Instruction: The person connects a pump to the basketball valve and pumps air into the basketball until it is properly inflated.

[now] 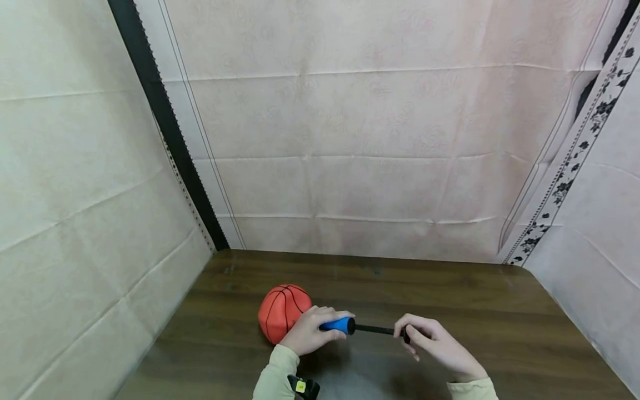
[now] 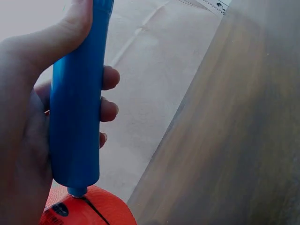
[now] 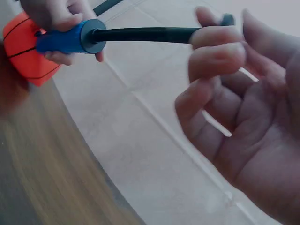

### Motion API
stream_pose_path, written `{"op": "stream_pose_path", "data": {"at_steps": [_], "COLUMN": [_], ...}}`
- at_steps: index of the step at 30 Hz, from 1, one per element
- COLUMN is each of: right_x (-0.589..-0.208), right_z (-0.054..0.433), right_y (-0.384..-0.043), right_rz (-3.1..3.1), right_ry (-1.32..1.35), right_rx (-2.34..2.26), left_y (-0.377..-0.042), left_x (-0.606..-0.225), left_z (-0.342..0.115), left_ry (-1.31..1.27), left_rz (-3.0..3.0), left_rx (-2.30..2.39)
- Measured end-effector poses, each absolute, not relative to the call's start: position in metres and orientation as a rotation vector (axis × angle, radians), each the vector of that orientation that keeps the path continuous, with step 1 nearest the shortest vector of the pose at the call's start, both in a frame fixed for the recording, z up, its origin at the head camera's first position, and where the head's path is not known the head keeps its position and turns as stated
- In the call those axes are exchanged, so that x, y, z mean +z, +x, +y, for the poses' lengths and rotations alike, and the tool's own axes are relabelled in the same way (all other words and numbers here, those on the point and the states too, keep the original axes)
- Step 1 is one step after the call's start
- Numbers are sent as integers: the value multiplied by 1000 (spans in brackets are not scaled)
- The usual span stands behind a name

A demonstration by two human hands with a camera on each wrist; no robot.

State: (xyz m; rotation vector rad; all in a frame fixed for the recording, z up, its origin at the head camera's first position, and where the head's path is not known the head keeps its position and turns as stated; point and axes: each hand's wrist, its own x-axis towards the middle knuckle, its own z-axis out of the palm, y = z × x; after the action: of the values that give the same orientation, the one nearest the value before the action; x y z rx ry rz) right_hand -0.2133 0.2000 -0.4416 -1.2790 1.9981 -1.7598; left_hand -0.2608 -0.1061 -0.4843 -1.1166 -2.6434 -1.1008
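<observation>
A small hand pump has a blue barrel [image 1: 340, 325] and a black rod [image 1: 374, 329] drawn out of it. My left hand [image 1: 313, 331] grips the barrel, fingers wrapped round one side and thumb along the other. My right hand [image 1: 434, 343] holds the black handle [image 3: 228, 19] at the rod's far end with curled fingers. An orange-red ball with black basketball lines [image 1: 281, 313] lies beyond my left hand, its outline slightly uneven. In the left wrist view the barrel's narrow tip [image 2: 78, 191] meets the ball's surface, close to a dark printed mark.
The brown wood-grain table [image 1: 500, 311] lies beneath the hands. Pale creased sheets [image 1: 350, 122] stand behind it and on both sides, with a black strip [image 1: 165, 122] at the left corner and a floral border [image 1: 565, 183] at the right. A black band [image 1: 306, 387] sits on my left wrist.
</observation>
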Motion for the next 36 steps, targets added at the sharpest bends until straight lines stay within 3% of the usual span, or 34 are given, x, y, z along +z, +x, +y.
{"op": "stream_pose_path", "data": {"at_steps": [7, 21, 36], "right_x": [-446, -485, -486], "right_z": [192, 144, 148], "right_y": [-218, -231, -230], "right_rz": [1895, 1905, 1960], "right_ry": [-1320, -1121, -1101], "right_rx": [-1860, -1917, -1750], "left_y": [-262, -261, -262], "left_x": [-488, -494, -495], "left_z": [-105, -89, -92], "left_ry": [-1103, -1164, -1269], "left_rz": [-2667, -2715, -2647], "left_rx": [-1029, -917, -855]}}
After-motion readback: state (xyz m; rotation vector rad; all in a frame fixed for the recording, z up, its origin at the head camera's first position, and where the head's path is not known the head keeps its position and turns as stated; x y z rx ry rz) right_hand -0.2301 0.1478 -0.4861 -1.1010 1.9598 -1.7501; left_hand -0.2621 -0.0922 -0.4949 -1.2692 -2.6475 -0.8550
